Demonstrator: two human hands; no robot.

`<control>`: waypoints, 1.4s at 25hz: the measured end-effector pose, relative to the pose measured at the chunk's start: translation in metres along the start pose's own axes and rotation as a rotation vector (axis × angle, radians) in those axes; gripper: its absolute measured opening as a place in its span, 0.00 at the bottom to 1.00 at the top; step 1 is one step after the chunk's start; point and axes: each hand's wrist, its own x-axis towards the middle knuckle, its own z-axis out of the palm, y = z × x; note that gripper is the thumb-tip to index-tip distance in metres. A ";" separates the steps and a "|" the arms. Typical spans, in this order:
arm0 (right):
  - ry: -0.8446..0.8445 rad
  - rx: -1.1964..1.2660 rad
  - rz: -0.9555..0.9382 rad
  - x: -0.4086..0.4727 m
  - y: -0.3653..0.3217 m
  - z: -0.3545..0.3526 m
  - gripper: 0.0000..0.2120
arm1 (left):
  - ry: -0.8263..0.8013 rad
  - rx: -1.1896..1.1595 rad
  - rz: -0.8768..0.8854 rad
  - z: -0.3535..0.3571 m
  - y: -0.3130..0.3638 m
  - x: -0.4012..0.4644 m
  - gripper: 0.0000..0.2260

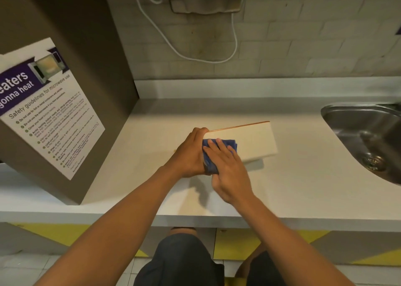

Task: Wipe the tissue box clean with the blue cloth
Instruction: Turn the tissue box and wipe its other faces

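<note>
A white tissue box with a thin orange top edge is tilted up off the white counter, near its middle. My left hand grips the box's left end, fingers curled over the top corner. The blue cloth lies folded against the box's near face at that left end. My right hand presses flat on the cloth, fingers spread; most of the cloth is hidden under it.
A steel sink is sunk into the counter at the right. A brown cabinet side with a microwave safety poster stands at the left. A white cable hangs on the tiled back wall.
</note>
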 end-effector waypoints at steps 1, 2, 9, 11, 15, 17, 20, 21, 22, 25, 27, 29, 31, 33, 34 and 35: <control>0.021 -0.006 -0.001 0.003 0.017 -0.007 0.32 | 0.006 0.004 -0.006 0.000 0.000 -0.001 0.48; 0.060 0.004 0.058 0.007 0.034 -0.016 0.32 | 0.017 0.005 -0.014 0.000 0.000 -0.001 0.49; 0.213 0.078 0.429 0.037 0.089 -0.051 0.29 | 0.036 -0.030 -0.043 0.004 0.000 -0.002 0.50; 0.187 0.011 0.323 0.036 0.068 -0.033 0.30 | 0.044 -0.035 -0.046 0.005 -0.001 -0.002 0.50; 0.047 0.032 0.181 0.011 0.006 0.001 0.33 | 0.031 -0.100 -0.061 0.003 0.001 0.001 0.49; 0.028 0.022 0.137 0.006 0.004 0.004 0.32 | 0.026 -0.095 -0.062 0.003 0.002 0.001 0.48; 0.028 0.022 0.068 0.013 0.022 -0.010 0.31 | 0.040 -0.065 -0.049 0.003 0.000 -0.002 0.48; 0.056 0.039 0.100 0.017 0.031 -0.017 0.31 | 0.042 -0.054 -0.042 0.004 -0.001 -0.002 0.48; 0.098 0.063 0.164 0.022 0.042 -0.024 0.31 | 0.041 -0.045 -0.039 0.004 -0.001 -0.002 0.49; 0.225 0.141 0.430 0.034 0.073 -0.042 0.30 | 0.051 -0.033 -0.050 0.004 0.001 -0.004 0.49; 0.279 0.148 0.566 0.043 0.082 -0.044 0.28 | 0.054 -0.041 -0.055 0.005 0.000 -0.004 0.49; 0.318 0.098 0.561 0.049 0.070 -0.036 0.28 | 0.059 -0.051 -0.058 0.007 0.001 -0.003 0.49; 0.252 0.102 0.407 0.047 0.043 -0.020 0.28 | 0.065 -0.060 -0.068 0.007 0.001 -0.002 0.50; 0.115 0.110 0.207 0.032 0.022 -0.005 0.28 | 0.073 -0.091 -0.068 0.007 0.000 -0.002 0.50; 0.078 0.092 0.097 0.022 0.022 -0.004 0.28 | 0.071 -0.097 -0.059 0.008 -0.001 -0.003 0.49; 0.074 0.071 -0.006 0.013 0.031 -0.008 0.27 | 0.066 -0.093 -0.047 0.009 -0.001 -0.003 0.49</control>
